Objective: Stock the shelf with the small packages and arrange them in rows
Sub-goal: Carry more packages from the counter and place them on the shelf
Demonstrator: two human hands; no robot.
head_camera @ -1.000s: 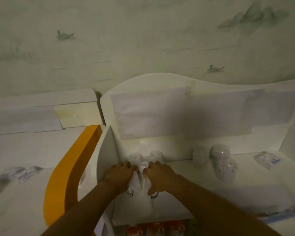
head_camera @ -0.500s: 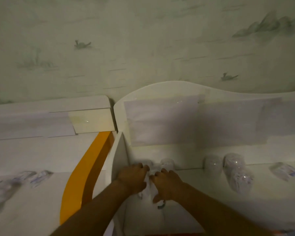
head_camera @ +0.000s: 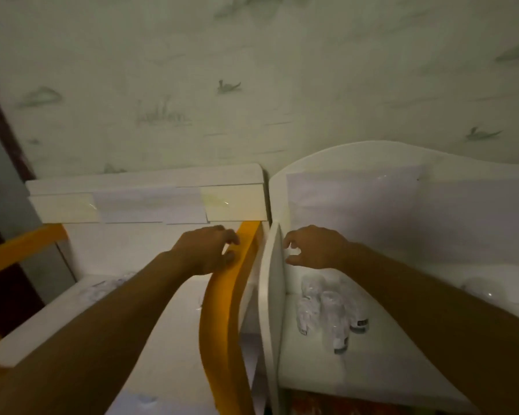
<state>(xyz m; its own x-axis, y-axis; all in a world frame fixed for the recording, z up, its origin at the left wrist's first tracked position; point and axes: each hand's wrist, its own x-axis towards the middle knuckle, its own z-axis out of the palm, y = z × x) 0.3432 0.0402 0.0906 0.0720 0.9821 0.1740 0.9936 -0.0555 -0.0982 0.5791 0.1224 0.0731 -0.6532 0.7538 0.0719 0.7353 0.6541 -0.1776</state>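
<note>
Both hands hang loosely curled and empty: left hand [head_camera: 206,250], right hand [head_camera: 313,247]. A careless sweep could topple the packages [head_camera: 331,313] on the shelf [head_camera: 381,354].

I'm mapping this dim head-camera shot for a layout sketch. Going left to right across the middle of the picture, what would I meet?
Left hand → orange curved panel → white side panel of the shelf → right hand, with the cluster of small clear packages below it → another clear package near the right edge.
</note>
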